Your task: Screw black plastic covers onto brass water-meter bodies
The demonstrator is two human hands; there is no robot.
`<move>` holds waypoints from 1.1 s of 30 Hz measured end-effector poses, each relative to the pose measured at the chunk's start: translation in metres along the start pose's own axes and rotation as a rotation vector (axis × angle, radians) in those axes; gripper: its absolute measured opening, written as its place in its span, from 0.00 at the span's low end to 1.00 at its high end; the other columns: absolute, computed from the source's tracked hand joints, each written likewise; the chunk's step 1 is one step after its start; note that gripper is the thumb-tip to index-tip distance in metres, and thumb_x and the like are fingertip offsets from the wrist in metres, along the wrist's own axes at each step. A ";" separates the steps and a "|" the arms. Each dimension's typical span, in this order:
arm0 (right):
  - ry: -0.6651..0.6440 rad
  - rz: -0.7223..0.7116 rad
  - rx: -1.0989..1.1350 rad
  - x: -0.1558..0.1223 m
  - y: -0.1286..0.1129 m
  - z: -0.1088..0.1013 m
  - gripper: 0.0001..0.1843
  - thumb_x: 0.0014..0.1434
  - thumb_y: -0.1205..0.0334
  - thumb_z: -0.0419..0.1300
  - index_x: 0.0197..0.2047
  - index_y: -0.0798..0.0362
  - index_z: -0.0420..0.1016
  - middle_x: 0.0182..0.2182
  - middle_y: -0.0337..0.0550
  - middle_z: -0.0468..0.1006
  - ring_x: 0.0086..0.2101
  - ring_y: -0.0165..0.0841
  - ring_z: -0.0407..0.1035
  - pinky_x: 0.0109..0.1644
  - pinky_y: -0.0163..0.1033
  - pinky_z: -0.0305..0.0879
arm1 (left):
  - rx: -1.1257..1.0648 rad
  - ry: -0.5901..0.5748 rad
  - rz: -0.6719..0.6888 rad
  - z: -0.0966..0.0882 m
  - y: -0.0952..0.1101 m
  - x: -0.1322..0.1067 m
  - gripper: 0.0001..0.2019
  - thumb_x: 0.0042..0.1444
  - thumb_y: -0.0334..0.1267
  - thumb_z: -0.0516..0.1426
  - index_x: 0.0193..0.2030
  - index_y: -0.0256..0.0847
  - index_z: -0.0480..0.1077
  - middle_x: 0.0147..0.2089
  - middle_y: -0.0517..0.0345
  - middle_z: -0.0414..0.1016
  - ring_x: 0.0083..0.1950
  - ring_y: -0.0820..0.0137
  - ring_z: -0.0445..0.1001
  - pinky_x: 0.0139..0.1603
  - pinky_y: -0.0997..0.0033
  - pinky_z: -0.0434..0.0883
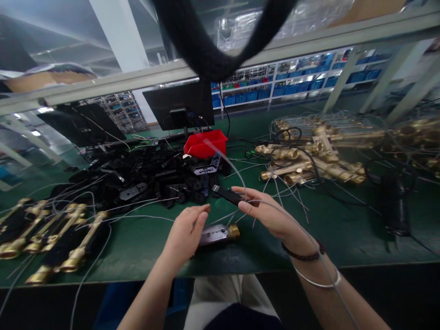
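Note:
My right hand [266, 213] holds a small black rectangular part [228, 195] with a silvery end between thumb and fingers. A thin grey cable [292, 217] runs past this hand and along the forearm. My left hand [187, 231] is beside a brass fitting [234, 231] with a grey metal-looking plate [215, 234] on it, lying near the front of the green table. The left thumb stands a little apart from the fingers and nothing shows between them. The left end of the plate is hidden by this hand; I cannot tell whether they touch.
Black housings [161, 178] lie heaped behind my left hand, near a red bin [206, 144]. Brass valve bodies [82, 243] with cables line the left; more brass pieces [309, 160] are piled at right. Monitors [180, 107] stand behind. A black device [395, 206] is at far right.

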State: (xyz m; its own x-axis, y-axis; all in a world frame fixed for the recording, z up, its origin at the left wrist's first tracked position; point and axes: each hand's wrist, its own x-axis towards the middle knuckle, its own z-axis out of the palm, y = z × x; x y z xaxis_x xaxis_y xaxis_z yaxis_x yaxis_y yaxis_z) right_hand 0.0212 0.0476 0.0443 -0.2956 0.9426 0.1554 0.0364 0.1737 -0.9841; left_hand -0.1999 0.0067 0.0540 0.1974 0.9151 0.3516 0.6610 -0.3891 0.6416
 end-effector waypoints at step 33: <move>0.062 0.054 0.192 -0.020 0.053 0.049 0.20 0.37 0.63 0.72 0.37 0.52 0.79 0.40 0.45 0.80 0.43 0.40 0.73 0.53 0.47 0.66 | 0.122 0.240 -0.075 0.029 -0.027 -0.043 0.08 0.54 0.31 0.56 0.34 0.42 0.77 0.36 0.55 0.78 0.40 0.65 0.74 0.43 0.66 0.72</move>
State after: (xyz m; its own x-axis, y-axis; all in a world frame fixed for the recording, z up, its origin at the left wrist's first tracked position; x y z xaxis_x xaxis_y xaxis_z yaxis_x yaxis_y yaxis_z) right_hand -0.0182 0.0240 -0.0152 -0.2387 0.9658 0.1011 -0.1339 0.0704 -0.9885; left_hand -0.2050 -0.0189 0.0014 -0.0226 0.8841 0.4667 0.7525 -0.2923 0.5901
